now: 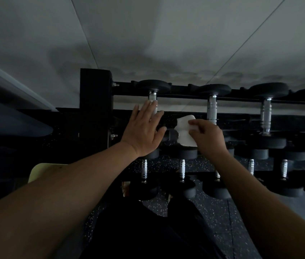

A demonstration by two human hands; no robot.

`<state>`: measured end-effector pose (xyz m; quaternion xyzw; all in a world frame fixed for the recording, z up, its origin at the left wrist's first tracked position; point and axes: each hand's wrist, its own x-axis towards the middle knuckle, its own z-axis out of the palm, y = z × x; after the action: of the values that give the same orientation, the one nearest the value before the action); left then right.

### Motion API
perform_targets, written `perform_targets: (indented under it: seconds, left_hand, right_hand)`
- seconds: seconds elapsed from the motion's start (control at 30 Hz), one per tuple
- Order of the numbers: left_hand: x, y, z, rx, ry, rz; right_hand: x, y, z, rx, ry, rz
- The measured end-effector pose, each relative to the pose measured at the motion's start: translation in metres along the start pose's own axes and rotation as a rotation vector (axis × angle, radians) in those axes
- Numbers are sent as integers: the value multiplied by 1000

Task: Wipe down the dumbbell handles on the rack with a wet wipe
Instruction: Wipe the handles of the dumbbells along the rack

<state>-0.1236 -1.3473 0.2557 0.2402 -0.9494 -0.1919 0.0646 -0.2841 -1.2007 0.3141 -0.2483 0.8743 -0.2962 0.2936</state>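
A black dumbbell rack holds two rows of black dumbbells with chrome handles. My left hand is spread flat, fingers apart, over the leftmost upper dumbbell, whose handle shows just above my fingertips. My right hand pinches a white wet wipe between the first and second upper dumbbells, just left of the second chrome handle. Further upper handles stand to the right. The lower row's handles show below my wrists.
A grey wall rises behind the rack. The floor is dark speckled rubber. My dark trousers fill the bottom middle. A pale yellow object sits partly hidden behind my left forearm.
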Motion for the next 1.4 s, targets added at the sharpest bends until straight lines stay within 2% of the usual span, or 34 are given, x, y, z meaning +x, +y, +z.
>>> perform_targets:
  seconds: [0.3,0.47,0.57,0.63,0.7,0.8,0.83,0.9,0.97,1.03,1.4]
  left_hand:
    - [30,63,26,170,-124,-61]
    - [48,71,32,250,-167,-130]
    - [51,71,32,288,-167,-179]
    - [52,71,34,316,-182,-202]
    - [53,70,36,327,-193,-220]
    - [55,67,38,337,-200,-251]
    - [55,67,39,336,-200,-259]
    - [56,66,40,335,-196,-268]
    - [57,67,41,334,-187,-272]
    - [57,66,42,340,-180,-270]
    - [56,65,42,339,-167,-281]
  right_hand:
    - [14,51,-66,71,-105,-59]
    - [38,73,-98,138,-197,-43]
    - [55,75,-110,217,-206,6]
    - [64,73,-113,250,-154,0]
    - [70,68,-113,296,-24,-102]
    - [83,68,-105,215,247,-573]
    - [89,71,-98,141,266,-702]
    - [103,84,-81,-46,169,-806]
    - [112,100,-65,-197,16,-774]
    - [115,110,-57,-223,-53,-744]
    - [111,100,-58,-277,-73,-681]
